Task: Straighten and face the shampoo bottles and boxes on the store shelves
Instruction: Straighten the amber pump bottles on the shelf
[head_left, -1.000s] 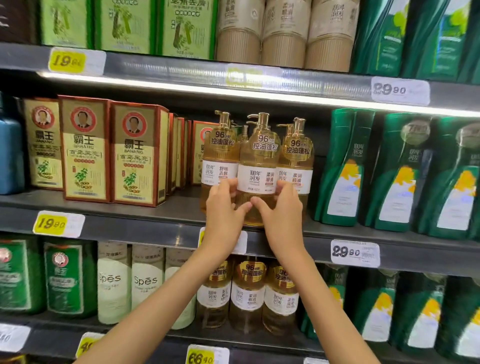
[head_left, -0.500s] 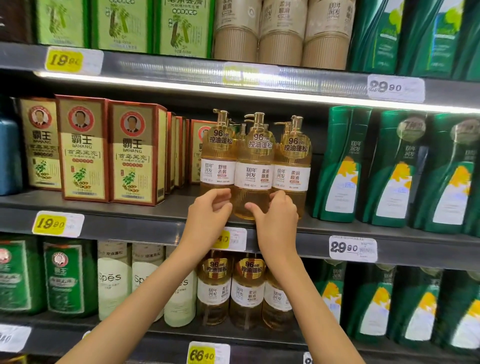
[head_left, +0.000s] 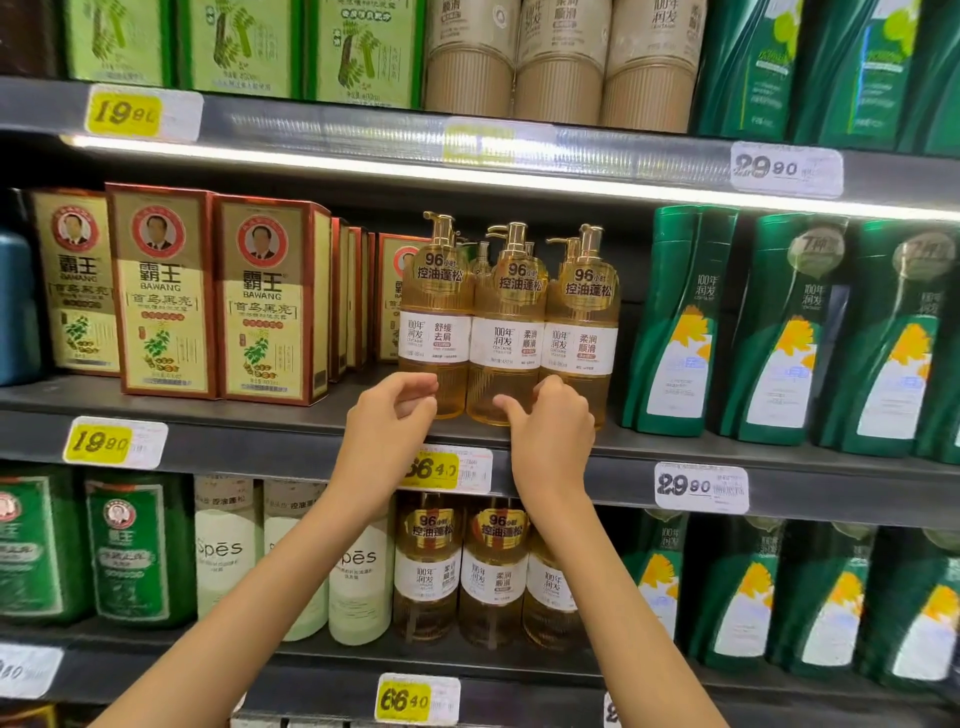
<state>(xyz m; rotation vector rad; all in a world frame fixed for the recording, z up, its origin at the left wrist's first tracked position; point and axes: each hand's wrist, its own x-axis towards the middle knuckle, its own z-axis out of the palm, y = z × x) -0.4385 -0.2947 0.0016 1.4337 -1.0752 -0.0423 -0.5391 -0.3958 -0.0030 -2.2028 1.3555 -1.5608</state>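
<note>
Three amber pump bottles stand side by side at the front of the middle shelf (head_left: 249, 439): the left bottle (head_left: 435, 291), the middle bottle (head_left: 508, 296) and the right bottle (head_left: 581, 301). Their white labels face forward. My left hand (head_left: 387, 431) hovers in front of the left bottle's base, fingers loosely curled, holding nothing. In front of the lower parts of the middle and right bottles, my right hand (head_left: 553, 423) has its thumb pointing left and grips nothing.
Red and gold Bawang boxes (head_left: 267, 304) stand left of the bottles, with some set further back. Green shampoo bottles (head_left: 675, 322) fill the right side. More amber bottles (head_left: 493, 566) and white Spes bottles (head_left: 223, 551) sit on the shelf below. Price tags line the shelf edges.
Both hands let go of the middle amber bottle and dropped down to its base. The bottle now stands in line with its two neighbours.
</note>
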